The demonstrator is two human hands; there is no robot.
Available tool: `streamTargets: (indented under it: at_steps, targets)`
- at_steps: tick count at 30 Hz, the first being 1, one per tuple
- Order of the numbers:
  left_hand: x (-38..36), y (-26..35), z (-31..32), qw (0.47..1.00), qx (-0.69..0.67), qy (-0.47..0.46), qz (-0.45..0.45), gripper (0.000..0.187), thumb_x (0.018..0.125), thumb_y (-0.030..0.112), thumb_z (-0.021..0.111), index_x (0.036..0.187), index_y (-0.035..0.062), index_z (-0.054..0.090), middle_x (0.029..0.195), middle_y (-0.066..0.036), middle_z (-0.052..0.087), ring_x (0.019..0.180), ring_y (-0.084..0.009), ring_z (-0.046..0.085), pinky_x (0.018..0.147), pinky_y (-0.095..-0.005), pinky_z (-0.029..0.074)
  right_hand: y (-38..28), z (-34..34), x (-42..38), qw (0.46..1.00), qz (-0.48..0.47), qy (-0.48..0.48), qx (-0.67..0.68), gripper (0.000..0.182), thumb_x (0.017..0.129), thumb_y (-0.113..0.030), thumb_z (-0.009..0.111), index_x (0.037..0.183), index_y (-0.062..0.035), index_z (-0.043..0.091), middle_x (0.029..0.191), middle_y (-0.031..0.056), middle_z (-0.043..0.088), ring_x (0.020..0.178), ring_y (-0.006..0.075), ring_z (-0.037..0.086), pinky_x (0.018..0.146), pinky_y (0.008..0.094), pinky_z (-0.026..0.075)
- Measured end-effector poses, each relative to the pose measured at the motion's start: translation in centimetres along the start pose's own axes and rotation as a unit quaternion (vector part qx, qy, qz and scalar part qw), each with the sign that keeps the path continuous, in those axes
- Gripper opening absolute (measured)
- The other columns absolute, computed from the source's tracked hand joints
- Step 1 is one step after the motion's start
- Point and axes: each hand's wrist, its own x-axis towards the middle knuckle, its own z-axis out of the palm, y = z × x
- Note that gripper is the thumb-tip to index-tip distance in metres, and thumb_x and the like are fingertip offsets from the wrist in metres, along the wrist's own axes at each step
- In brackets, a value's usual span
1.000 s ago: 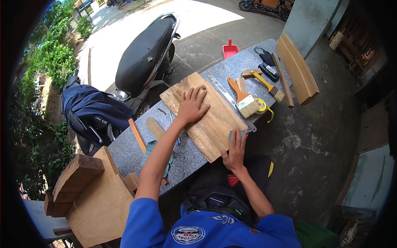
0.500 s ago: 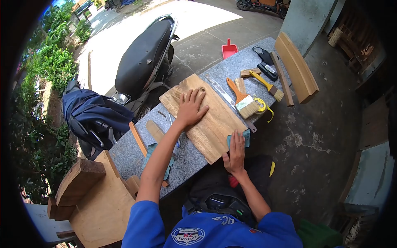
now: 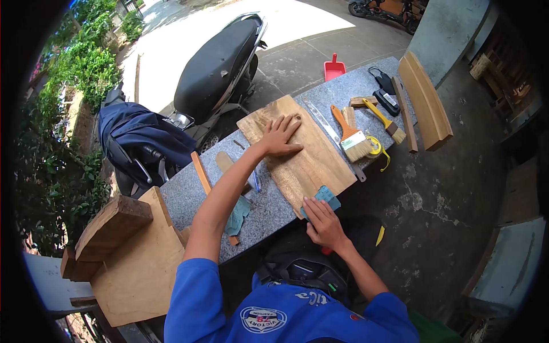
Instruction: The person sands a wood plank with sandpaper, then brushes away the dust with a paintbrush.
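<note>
A wooden board (image 3: 311,166) with a dark knot lies flat on the grey stone table. My left hand (image 3: 280,137) rests on its far left part, palm down with the fingers spread. At the board's near edge, my right hand (image 3: 323,220) presses a piece of green sandpaper (image 3: 327,197) against the wood, fingers laid over the sheet. A second crumpled piece of green sandpaper (image 3: 239,216) sits on the table left of the board, partly under my left forearm. Just right of the board are a metal ruler (image 3: 323,122) and an orange-handled paintbrush (image 3: 350,137).
A yellow-handled brush (image 3: 386,121), a yellow tape measure (image 3: 374,147) and wood strips lie on the table's right (image 3: 357,86). At its left stands a curved wood block (image 3: 114,228) on a plywood sheet (image 3: 137,268). Behind are a motorbike (image 3: 217,63) and a red dustpan (image 3: 334,68).
My right hand and the sandpaper have slid left along the board's near edge. My left hand stays on the board. The whole view has shifted slightly.
</note>
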Motion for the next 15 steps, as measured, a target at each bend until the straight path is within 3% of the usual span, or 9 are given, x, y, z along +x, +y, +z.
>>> streamTargets:
  at_steps: [1,2,5,6,9,11,15]
  targets:
    - [0.1,-1.0,-1.2,0.998,-0.015,-0.050,0.019,0.070,0.080,0.053,0.050,0.138,0.0188,0.030,0.143,-0.012,0.024,0.133,-0.0341,0.018,0.107,-0.0477,0.012,0.0,-0.2,-0.2,1.000,-0.010,-0.013,0.003,0.053,0.070,-0.004,0.056,0.122,0.0018,0.047,0.127,0.0136,0.047,0.122,0.0260,0.042,0.103,0.0397,0.030]
    - [0.5,-2.3,-2.1,0.995,-0.035,-0.080,0.046,0.069,0.077,0.049,0.058,0.134,0.0174,0.035,0.141,-0.013,0.027,0.129,-0.0336,0.027,0.105,-0.0423,0.023,0.3,-0.5,-0.2,1.000,-0.021,-0.023,0.002,0.053,0.069,-0.003,0.055,0.121,0.0020,0.048,0.127,0.0137,0.048,0.121,0.0263,0.043,0.103,0.0399,0.031]
    - [-0.1,-2.1,-7.5,0.969,0.000,-0.241,0.052,0.059,0.075,0.043,0.062,0.125,0.0145,0.047,0.132,-0.014,0.041,0.118,-0.0313,0.043,0.097,-0.0384,0.036,0.3,-1.0,0.1,0.999,-0.027,-0.021,0.022,0.052,0.067,0.003,0.054,0.118,0.0015,0.050,0.124,0.0150,0.049,0.119,0.0287,0.045,0.102,0.0407,0.034]
    - [-1.2,-1.0,-9.1,0.968,0.056,-0.237,0.062,0.043,0.073,0.038,0.061,0.107,0.0119,0.059,0.110,-0.012,0.057,0.100,-0.0276,0.056,0.086,-0.0373,0.044,0.4,-0.9,0.0,0.999,-0.030,-0.015,0.027,0.051,0.067,0.003,0.054,0.117,0.0014,0.051,0.123,0.0159,0.050,0.117,0.0299,0.046,0.101,0.0413,0.035]
    - [-4.3,1.8,-12.5,0.920,0.142,-0.359,0.073,0.032,0.070,0.033,0.062,0.095,0.0129,0.063,0.095,-0.008,0.063,0.090,-0.0257,0.060,0.078,-0.0370,0.046,0.5,-1.3,0.1,0.998,-0.036,0.013,0.044,0.045,0.067,0.004,0.055,0.112,0.0009,0.054,0.116,0.0169,0.053,0.112,0.0318,0.050,0.098,0.0423,0.038]
    - [-7.1,2.7,-12.7,0.905,0.153,-0.380,0.114,0.026,0.067,0.030,0.063,0.088,0.0146,0.063,0.085,-0.005,0.064,0.082,-0.0232,0.061,0.073,-0.0368,0.046,0.5,-1.2,0.2,0.997,-0.041,0.032,0.055,0.042,0.067,0.003,0.056,0.109,0.0009,0.056,0.113,0.0168,0.055,0.109,0.0317,0.052,0.097,0.0421,0.040]
    - [-11.5,1.8,-9.6,0.897,0.211,-0.313,0.232,0.031,0.061,0.029,0.069,0.089,0.0159,0.063,0.089,-0.006,0.058,0.088,-0.0230,0.060,0.070,-0.0373,0.048,0.8,-1.1,0.6,0.994,-0.060,0.072,0.058,0.036,0.067,0.001,0.059,0.103,0.0013,0.058,0.103,0.0158,0.059,0.101,0.0302,0.057,0.092,0.0398,0.044]
